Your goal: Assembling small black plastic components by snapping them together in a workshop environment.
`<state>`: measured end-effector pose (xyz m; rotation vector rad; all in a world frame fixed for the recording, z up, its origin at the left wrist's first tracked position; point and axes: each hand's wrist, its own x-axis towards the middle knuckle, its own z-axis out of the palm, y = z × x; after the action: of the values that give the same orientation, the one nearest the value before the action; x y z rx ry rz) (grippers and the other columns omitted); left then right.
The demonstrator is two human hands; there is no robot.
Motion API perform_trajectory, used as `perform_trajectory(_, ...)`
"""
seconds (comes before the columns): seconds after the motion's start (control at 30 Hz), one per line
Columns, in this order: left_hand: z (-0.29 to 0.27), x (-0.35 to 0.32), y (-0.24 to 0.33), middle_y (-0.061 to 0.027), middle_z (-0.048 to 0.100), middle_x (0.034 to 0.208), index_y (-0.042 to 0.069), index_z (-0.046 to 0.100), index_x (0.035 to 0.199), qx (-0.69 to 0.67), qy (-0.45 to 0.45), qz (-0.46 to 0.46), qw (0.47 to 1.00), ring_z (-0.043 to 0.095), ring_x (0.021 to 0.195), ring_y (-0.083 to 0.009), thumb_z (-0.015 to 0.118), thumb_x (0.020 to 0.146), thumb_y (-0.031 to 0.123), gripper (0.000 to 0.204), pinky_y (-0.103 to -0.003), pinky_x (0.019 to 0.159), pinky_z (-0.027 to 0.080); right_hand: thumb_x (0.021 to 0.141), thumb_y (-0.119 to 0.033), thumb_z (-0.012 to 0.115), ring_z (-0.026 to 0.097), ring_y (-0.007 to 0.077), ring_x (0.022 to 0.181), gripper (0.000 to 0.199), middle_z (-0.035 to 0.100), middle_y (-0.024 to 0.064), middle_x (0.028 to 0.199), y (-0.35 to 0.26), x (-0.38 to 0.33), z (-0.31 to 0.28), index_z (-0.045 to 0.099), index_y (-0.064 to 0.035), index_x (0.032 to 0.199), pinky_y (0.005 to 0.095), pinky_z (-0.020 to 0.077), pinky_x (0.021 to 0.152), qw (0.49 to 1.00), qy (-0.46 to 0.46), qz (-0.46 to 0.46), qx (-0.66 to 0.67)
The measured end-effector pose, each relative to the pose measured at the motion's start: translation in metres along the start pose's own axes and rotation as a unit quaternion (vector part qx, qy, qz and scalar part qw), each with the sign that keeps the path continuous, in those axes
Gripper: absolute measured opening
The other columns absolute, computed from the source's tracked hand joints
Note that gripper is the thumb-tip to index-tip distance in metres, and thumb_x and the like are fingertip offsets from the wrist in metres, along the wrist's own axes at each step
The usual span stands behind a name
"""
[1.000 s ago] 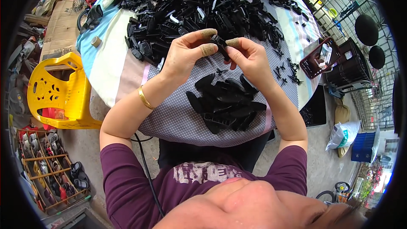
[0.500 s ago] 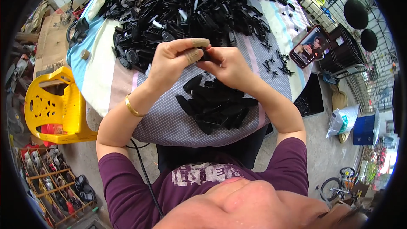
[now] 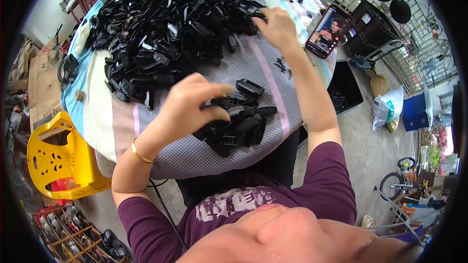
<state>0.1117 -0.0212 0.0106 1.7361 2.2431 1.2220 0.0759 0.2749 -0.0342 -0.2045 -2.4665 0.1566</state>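
The left hand is hovering over the near pile of black plastic parts, fingers curled narrow, touching the top piece; I cannot tell whether it is actually gripping it. The right hand is reaching far across the table, fingers pinching at the edge of the big far heap, which is lying left of it. A phone is propped just right.

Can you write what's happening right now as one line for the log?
left hand: over small pile, touching | right hand: reaching into big pile | phone: beside right hand | table: cloth-covered
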Motion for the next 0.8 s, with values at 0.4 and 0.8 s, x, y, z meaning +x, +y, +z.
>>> perform_trajectory(0.4, -0.037, -0.015, -0.021, -0.0098, 0.059, 0.073, 0.003, 0.064, 0.073, 0.174, -0.039, -0.258, 0.95, 0.06, 0.074, -0.0245, 0.072, 0.068, 0.019, 0.018, -0.034, 0.066, 0.048, 0.077, -0.018, 0.053, 0.062, 0.0323, 0.085, 0.023, 0.065, 0.014, 0.091, -0.001, 0.008, 0.004, 0.065, -0.0099, 0.095, 0.0402, 0.0486, 0.075, 0.994, -0.043, 0.047, -0.083)
perform_trajectory(0.8, -0.006, -0.016, -0.037, -0.016, 0.058, 0.084, -0.002, 0.055, 0.093, 0.323, 0.003, -0.162, 0.932, 0.061, 0.079, -0.0285, 0.062, 0.067, -0.004, 0.027, -0.034, 0.07, 0.052, 0.093, -0.017, 0.048, 0.06, 0.0186, 0.072, 0.027, 0.065, 0.0112, 0.088, -0.082, -0.028, -0.018, 0.058, -0.0035, 0.114, 0.0281, 0.0473, 0.069, 0.948, -0.076, -0.099, 0.293)
